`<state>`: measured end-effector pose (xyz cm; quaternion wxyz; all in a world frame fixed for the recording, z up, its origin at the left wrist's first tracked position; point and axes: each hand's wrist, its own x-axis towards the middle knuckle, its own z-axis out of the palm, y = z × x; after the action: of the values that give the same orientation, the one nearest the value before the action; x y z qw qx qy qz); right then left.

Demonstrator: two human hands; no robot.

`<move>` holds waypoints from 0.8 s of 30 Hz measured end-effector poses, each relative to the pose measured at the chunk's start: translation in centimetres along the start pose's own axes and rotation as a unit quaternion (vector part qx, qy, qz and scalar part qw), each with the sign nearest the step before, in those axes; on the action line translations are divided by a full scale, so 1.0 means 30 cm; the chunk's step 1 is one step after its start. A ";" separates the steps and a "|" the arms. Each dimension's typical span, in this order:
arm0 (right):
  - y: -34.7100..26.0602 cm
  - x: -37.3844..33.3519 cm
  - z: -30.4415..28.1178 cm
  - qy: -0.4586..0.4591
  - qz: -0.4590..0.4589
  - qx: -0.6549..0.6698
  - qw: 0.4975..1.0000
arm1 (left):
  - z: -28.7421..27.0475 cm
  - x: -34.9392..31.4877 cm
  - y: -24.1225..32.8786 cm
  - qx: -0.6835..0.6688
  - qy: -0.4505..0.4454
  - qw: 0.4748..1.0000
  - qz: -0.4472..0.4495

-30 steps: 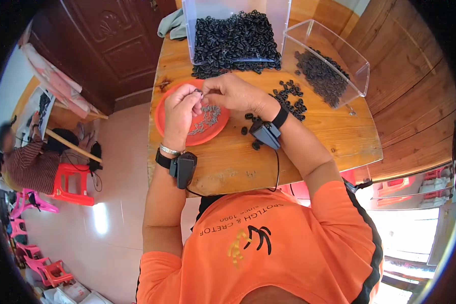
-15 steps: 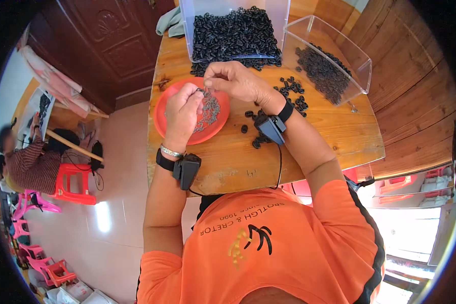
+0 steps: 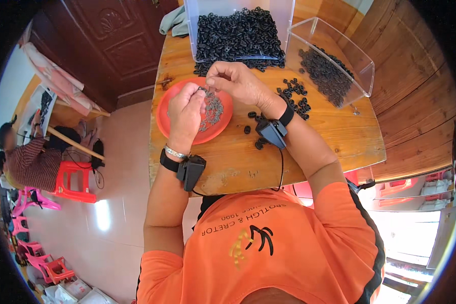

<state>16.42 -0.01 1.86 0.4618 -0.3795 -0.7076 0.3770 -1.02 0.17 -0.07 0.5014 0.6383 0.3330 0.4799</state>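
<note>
We see a short-sleeved orange shirt [image 3: 309, 243] with dark lettering [image 3: 243, 220], a black-and-gold emblem [image 3: 263, 240] on the front and black trim [image 3: 376, 248] along the sleeves. On our left wrist sit a silvery bracelet [image 3: 176, 152], a black strap [image 3: 168, 161] and a boxy black device [image 3: 191, 172]. Our right wrist wears another black strap [image 3: 287, 115] and a dark grey-black unit [image 3: 272, 133], trailing a thin black cable [image 3: 282, 167].
</note>
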 end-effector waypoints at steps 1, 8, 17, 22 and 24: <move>0.000 0.000 0.000 0.001 -0.004 -0.003 1.000 | 0.000 0.001 -0.001 0.003 0.001 1.000 0.000; -0.007 0.002 0.018 0.002 -0.015 -0.039 0.999 | -0.008 0.005 -0.016 0.030 0.002 1.000 0.005; -0.009 -0.008 0.047 0.025 -0.017 -0.064 0.997 | -0.005 -0.001 -0.011 0.040 0.017 0.999 -0.013; 0.011 -0.008 0.062 0.034 -0.017 -0.050 0.998 | -0.003 -0.003 -0.011 0.010 0.015 0.999 -0.029; 0.015 -0.011 0.069 0.038 -0.014 -0.043 0.998 | 0.000 -0.008 -0.009 0.011 0.011 0.999 -0.028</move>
<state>14.67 -0.50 0.75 0.4768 -0.4036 -0.7102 0.3247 -1.07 0.03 -0.41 0.5036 0.6289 0.3615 0.4692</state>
